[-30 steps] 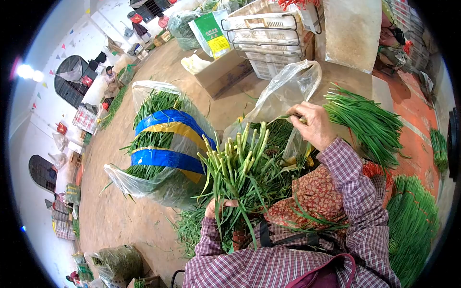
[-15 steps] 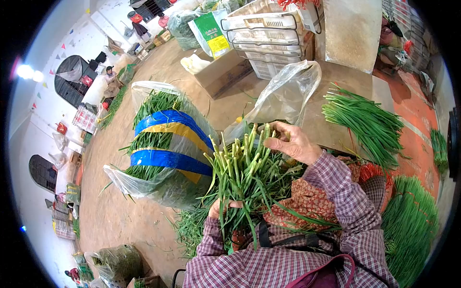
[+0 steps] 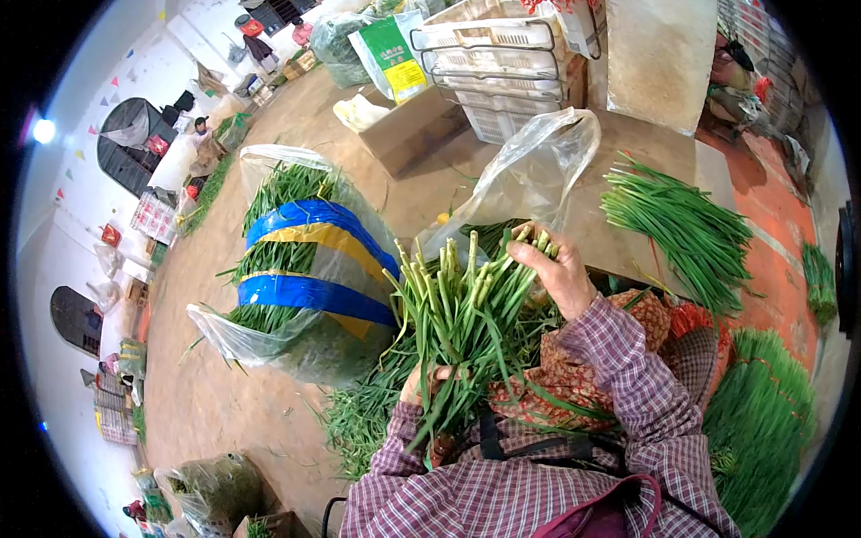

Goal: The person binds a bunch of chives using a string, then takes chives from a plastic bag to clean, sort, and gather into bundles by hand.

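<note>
A loose bunch of leafy green stalks point(image 3: 453, 300) stands in front of my body, with its pale cut ends pointing up and away from me. My left hand point(image 3: 423, 384) is wrapped round its lower leafy part, and leaves cover some of the fingers. At the bunch's upper right, my right hand point(image 3: 556, 272) is closed on a few stalk ends between thumb and fingers. Left of the bunch lies a clear plastic bag of greens point(image 3: 350, 354) bound with blue and yellow tape. More loose leaves point(image 3: 359, 430) lie beneath my left hand.
A neat bundle of long green chives point(image 3: 677, 229) rests on a board at the right. A larger chive pile point(image 3: 762, 430) sits beside me. Ahead are an open clear bag point(image 3: 547, 170), a cardboard box point(image 3: 417, 134) and white crates point(image 3: 493, 67). A person point(image 3: 201, 130) sits far left.
My right hand has closed from a looser, spread pose onto stalk ends at the bunch's right side. The stalk tops there have fanned out rightward. My left hand keeps its hold.
</note>
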